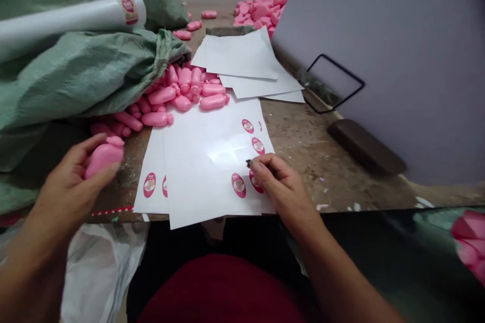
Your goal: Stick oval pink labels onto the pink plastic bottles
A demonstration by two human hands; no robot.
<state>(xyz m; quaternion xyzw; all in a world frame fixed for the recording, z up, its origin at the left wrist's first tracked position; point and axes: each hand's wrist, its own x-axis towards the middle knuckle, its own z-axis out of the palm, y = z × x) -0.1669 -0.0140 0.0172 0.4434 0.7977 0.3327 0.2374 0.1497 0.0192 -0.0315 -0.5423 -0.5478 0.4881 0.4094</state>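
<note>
My left hand (pixel 76 176) is wrapped round a pink bottle (pixel 105 158) with a pink cap, held near the table's front left. My right hand (pixel 280 181) pinches a small dark piece (pixel 248 163), too small to name, over the sticker sheet (pixel 204 161). Several oval pink-and-white stickers (pixel 238 185) remain on that white sheet, mostly along its right side. Part of another sheet, bearing an oval sticker (pixel 149 184), shows from beneath on the left. Behind the sheets lies a heap of pink bottles (pixel 185 81).
Green woven sacks (pixel 102 68) and a white roll (pixel 76 17) fill the left. White sheets (pixel 242 55) lie farther back, with more pink bottles (pixel 261 10) beyond. At right are a grey panel (pixel 379 50), a black wire frame (pixel 343 70) and a dark brown case (pixel 366 146).
</note>
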